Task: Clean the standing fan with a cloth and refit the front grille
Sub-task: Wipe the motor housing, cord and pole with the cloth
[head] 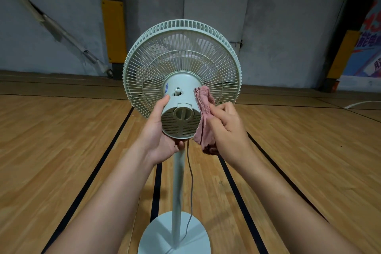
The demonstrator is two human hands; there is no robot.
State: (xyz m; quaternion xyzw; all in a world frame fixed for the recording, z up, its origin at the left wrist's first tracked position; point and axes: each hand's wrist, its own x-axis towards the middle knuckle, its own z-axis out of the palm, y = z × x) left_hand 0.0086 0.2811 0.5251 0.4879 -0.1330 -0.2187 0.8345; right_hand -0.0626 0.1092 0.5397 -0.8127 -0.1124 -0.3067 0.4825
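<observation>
A pale green standing fan faces away from me, so I see its rear grille and the round motor housing with a knob on top. My left hand cups the housing from the left and underneath, thumb on its side. My right hand grips a pink cloth and presses it against the right side of the housing. The fan's pole runs down to a round base, with a thin grey cord hanging beside it. The front grille is hidden behind the fan head.
The fan stands on a wooden sports floor with black lines. A grey concrete wall with yellow padded posts lies behind. A white cable lies on the floor at the right, near a colourful banner.
</observation>
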